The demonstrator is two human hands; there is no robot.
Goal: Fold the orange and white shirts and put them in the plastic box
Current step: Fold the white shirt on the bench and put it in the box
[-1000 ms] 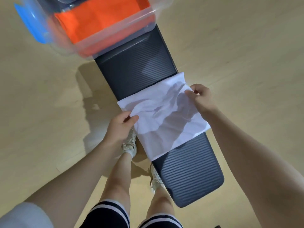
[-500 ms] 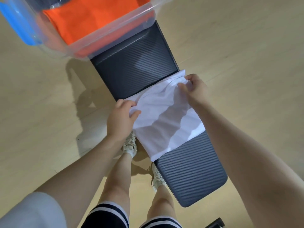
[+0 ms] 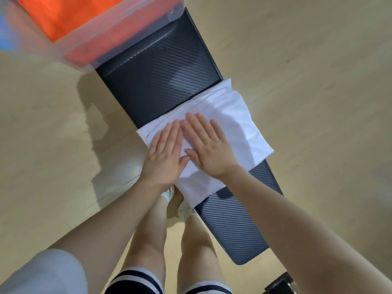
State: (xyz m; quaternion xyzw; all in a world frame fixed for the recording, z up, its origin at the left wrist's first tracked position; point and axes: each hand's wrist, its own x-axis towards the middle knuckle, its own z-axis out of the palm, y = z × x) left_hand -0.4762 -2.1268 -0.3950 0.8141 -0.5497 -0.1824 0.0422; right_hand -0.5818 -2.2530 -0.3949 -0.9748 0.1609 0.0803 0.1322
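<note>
pressing white shirt [image 3: 237, 115] flat on bench [image 3: 157, 81]: left hand [image 3: 164, 153], right hand [image 3: 209, 149], fingers straight, together. push outward past fingertips, smooth wrinkles, then lift into box [image 3: 118, 37] ahead.

Bare arms. Light grey short sleeve [image 3: 42, 272], blurry. Black shorts [image 3: 135, 283] with white stripes. Maybe white sneakers [image 3: 169, 193].

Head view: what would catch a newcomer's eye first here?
Both hands, left hand and right hand, press flat on the folded white shirt across the dark bench. At top left, the orange shirt already lies in the plastic box.
</note>
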